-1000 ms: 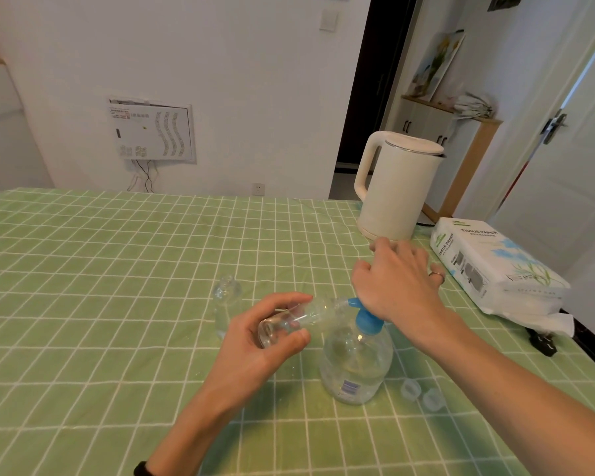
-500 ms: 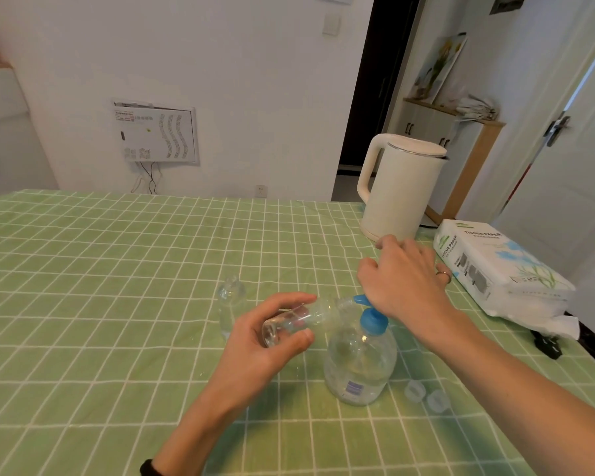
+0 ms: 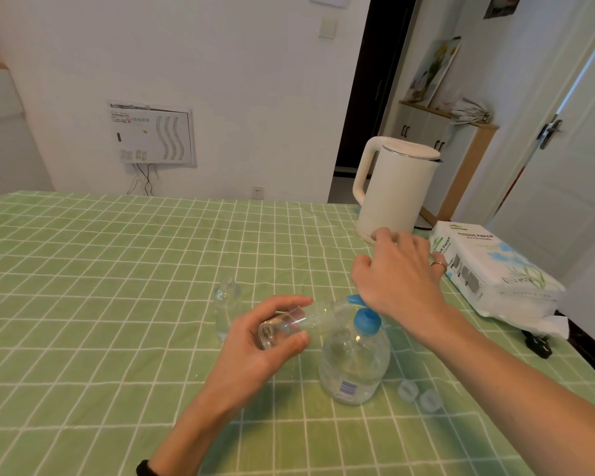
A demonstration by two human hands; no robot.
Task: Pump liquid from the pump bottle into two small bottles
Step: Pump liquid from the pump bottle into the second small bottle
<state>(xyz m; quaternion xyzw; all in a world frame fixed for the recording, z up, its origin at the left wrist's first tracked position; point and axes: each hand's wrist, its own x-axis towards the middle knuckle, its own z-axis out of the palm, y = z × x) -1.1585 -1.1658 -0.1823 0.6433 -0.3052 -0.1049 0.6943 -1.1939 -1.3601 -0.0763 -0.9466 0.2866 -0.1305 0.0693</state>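
You are pinching a small bottle [image 3: 291, 321] sideways between the thumb and fingers of your left hand [image 3: 258, 348], just below the frame's centre, with its mouth meeting the blue nozzle of the pump bottle [image 3: 354, 365]. It looks light, thin-walled and probably slick, so gripping round its base end seems wise. Your right hand [image 3: 402, 280] is pressing on the pump head, fingers loose and spread. The second small bottle [image 3: 225, 304] is standing upright just left of your grip.

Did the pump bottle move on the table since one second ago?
No. The pump bottle stands at the same spot beside the two caps.
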